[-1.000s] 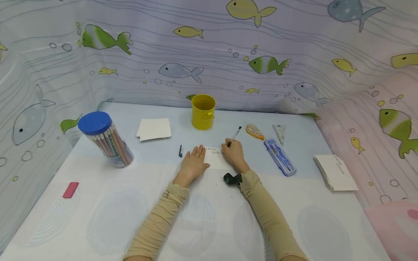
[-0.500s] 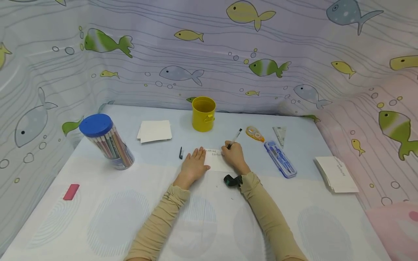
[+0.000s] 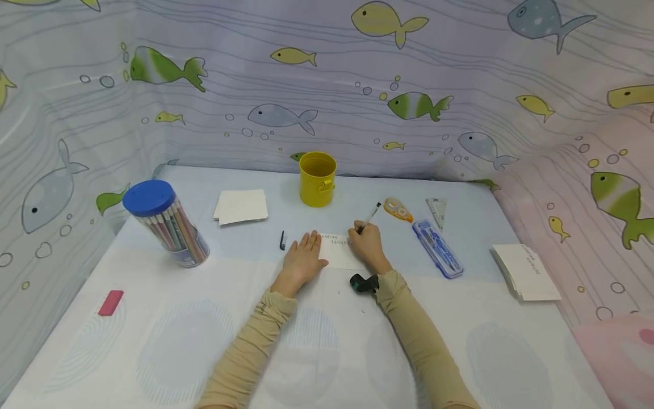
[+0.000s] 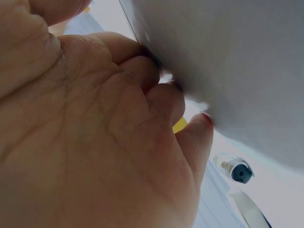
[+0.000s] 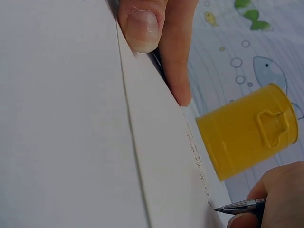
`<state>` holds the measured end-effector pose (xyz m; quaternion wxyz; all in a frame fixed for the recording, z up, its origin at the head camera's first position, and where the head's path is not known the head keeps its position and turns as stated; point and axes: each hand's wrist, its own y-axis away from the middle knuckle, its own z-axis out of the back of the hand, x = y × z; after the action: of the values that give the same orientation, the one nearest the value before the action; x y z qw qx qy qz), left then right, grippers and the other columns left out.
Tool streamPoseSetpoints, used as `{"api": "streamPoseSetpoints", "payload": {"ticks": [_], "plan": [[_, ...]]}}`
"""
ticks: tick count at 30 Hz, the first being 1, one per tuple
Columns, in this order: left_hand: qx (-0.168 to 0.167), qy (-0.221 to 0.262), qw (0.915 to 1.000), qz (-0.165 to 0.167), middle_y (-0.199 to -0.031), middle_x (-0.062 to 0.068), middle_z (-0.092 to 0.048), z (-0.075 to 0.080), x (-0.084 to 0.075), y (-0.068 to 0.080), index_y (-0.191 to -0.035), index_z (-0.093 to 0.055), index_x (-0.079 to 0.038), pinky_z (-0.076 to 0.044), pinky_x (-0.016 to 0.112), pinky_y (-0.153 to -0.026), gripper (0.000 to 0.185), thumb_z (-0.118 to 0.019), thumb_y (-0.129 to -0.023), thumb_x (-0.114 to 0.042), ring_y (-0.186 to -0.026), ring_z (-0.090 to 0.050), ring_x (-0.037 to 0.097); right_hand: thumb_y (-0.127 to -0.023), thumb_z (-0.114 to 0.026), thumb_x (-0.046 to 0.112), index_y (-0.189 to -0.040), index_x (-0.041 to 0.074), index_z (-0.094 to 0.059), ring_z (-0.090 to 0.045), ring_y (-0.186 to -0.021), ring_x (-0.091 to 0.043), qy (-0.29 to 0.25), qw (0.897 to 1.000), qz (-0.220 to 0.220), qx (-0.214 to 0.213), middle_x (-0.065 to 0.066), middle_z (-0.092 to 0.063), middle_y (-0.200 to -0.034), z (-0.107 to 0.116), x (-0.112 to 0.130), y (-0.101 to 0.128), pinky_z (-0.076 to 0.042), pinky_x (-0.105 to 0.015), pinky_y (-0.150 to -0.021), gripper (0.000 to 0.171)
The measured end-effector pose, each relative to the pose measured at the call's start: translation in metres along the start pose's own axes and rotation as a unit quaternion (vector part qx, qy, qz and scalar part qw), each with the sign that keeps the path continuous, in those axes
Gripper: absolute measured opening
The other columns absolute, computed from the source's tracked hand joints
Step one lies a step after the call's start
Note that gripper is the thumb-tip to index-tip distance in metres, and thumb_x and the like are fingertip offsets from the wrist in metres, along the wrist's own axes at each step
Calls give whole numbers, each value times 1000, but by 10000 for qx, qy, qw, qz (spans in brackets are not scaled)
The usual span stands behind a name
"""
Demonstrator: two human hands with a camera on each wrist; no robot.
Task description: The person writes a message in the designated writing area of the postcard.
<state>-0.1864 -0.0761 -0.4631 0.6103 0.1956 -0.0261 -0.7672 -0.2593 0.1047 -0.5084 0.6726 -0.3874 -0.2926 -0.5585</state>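
Observation:
A small white card [image 3: 342, 258] with handwritten lines lies on the table. My left hand [image 3: 301, 263] rests on the card's left part, fingers straight; the left wrist view shows its palm side close up. At the card's right side my right hand [image 3: 368, 245] pinches a pen [image 3: 372, 212] with a clear barrel and dark end. In the right wrist view the pen's metal tip [image 5: 232, 207] touches or nearly touches the card at the end of a written line. A black pen cap [image 3: 282, 240] lies left of my left hand.
Behind stands a yellow bucket [image 3: 317, 182]. Blank cards [image 3: 242, 206], a blue-lidded pencil jar [image 3: 171, 227] and a red block [image 3: 110, 303] are left. Correction tape [image 3: 398, 209], a set square [image 3: 437, 211], a blue case [image 3: 437, 249] and written cards [image 3: 526, 272] are right.
My right hand and the pen have shifted very slightly to the right along the card. My left hand stays in place. The head view has tilted a little.

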Motion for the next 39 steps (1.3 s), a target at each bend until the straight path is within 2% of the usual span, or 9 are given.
{"api": "streamPoseSetpoints", "payload": {"ticks": [16, 19, 23, 27, 30, 34, 39], "plan": [[-20, -59, 10000, -4, -163, 13, -14, 0, 0, 1, -154, -20, -1, -16, 47, -123, 71, -47, -100, -40, -152, -13, 29, -87, -48, 4, -53, 15, -27, -13, -45, -9, 178, 9997, 26, 134, 10, -17, -46, 1, 4, 2, -13, -21, -43, 41], [-6, -53, 10000, -4, -163, 13, -14, 1, -1, 2, -153, -21, -1, -16, 48, -123, 71, -47, -100, -40, -151, -13, 29, -86, -47, 3, -54, 15, -26, -12, -46, -9, -40, 10000, 59, 34, 9, -16, -47, 0, 2, 1, -13, -21, -44, 40], [12, 0, 10000, 11, -163, 13, -14, 1, -1, 1, -153, -20, -1, -16, 48, -123, 71, -48, -100, -39, -152, -13, 29, -86, -46, 1, -55, 15, -25, -15, -42, -7, -689, 9973, 100, -229, 9, -18, -46, 0, -2, 1, -14, -20, -42, 39], [8, -87, 10000, 26, -163, 12, -13, 0, 0, 0, -154, -20, -2, -16, 47, -123, 71, -47, -101, -40, -152, -13, 28, -89, -47, 5, -57, 14, -29, -31, -35, -7, -1555, 9868, -183, -418, 6, -32, -42, 4, -4, 4, -24, -20, -36, 38], [-23, -127, 9999, -7, -163, 12, -14, -1, 1, -1, -154, -19, -2, -17, 47, -123, 72, -47, -100, -42, -152, -14, 28, -93, -52, 11, -60, 12, -36, -41, -35, -8, -2193, 9727, -575, -503, 3, -44, -45, 9, -4, 6, -33, -20, -35, 36], [-131, -41, 9999, -23, -162, 13, -16, -2, 2, -3, -154, -21, -2, -18, 48, -123, 73, -49, -100, -41, -151, -15, 29, -95, -59, 20, -68, 12, -44, -46, -39, -7, -2851, 9525, -896, -585, 2, -53, -51, 14, -5, 6, -38, -19, -36, 32], [-117, 45, 9999, -25, -162, 14, -17, -1, 0, -4, -153, -22, -1, -18, 49, -122, 73, -51, -99, -41, -151, -16, 30, -96, -62, 22, -74, 10, -46, -51, -45, -5, -3219, 9390, -988, -701, 4, -58, -57, 22, -4, 11, -43, -18, -40, 29]]}}
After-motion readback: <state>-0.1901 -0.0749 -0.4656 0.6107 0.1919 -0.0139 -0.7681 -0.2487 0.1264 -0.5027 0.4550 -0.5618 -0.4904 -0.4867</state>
